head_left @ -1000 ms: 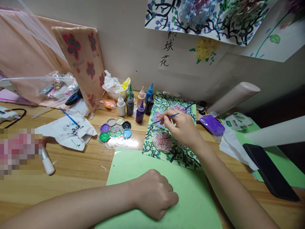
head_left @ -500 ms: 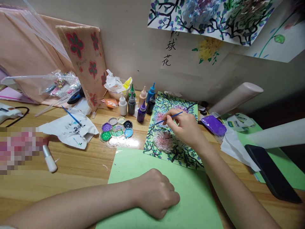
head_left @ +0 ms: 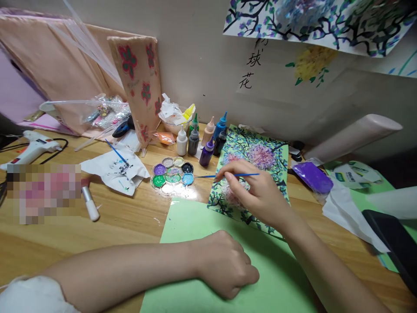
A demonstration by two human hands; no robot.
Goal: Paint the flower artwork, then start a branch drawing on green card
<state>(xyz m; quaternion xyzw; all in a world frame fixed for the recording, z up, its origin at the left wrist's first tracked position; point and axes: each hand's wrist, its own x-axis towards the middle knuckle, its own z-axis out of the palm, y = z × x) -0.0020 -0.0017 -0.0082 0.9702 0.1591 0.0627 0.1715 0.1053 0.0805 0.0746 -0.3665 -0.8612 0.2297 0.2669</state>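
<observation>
On wood desk (head_left: 127, 237), by grey wall (head_left: 202, 56): seven standing bottles (head_left: 207, 154), one palette (head_left: 167, 189), two blue brushes (head_left: 246, 174). Pinching one in right hand (head_left: 256, 191); resting fisted left hand (head_left: 228, 263) on green sheet (head_left: 182, 221).

Glare whitens the table (head_left: 130, 221) beside the palette (head_left: 173, 175); the view's dim right edge seems blurred.

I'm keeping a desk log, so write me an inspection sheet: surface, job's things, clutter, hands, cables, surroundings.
Surface: wooden tabletop, green sheet on it.
Job's things: blue paintbrush, tip by the light-blue well of the palette, contact unclear; flower picture; purple paint bottle, upright among others.
Clutter: stained tissue under another brush; purple packet; glue gun.
Hands: left hand closed over the green sheet; right hand gripping the blue paintbrush in its fingers.
Cables: black cable looped beside the glue gun.
Surroundings: grey wall, artwork hanging above.
</observation>
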